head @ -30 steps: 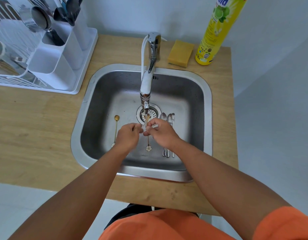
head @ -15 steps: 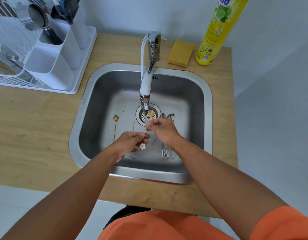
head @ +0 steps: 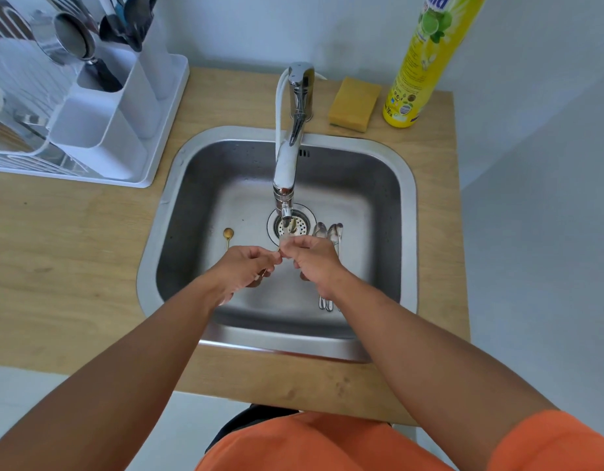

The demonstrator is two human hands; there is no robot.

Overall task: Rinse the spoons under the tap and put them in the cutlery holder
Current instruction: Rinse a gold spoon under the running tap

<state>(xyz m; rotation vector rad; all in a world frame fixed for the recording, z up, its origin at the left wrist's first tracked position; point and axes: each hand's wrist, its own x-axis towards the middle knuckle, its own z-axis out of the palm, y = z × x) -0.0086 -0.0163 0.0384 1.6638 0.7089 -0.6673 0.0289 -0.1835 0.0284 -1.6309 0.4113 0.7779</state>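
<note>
We pinched a thin spoon (head: pixel 279 248) between both hands, left hand (head: pixel 241 266) and right hand (head: pixel 314 258), mid-frame under the tap (head: pixel 287 185) so water hit it.

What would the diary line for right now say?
step: rinsing | left hand + right hand: pinch thin spoon under tap | gold spoon, silver spoons: lie in sink

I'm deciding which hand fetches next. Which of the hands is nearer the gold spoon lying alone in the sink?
Left. The left hand is just right of the gold spoon, covering its handle; the right hand is farther right, over the silver spoons.
</note>
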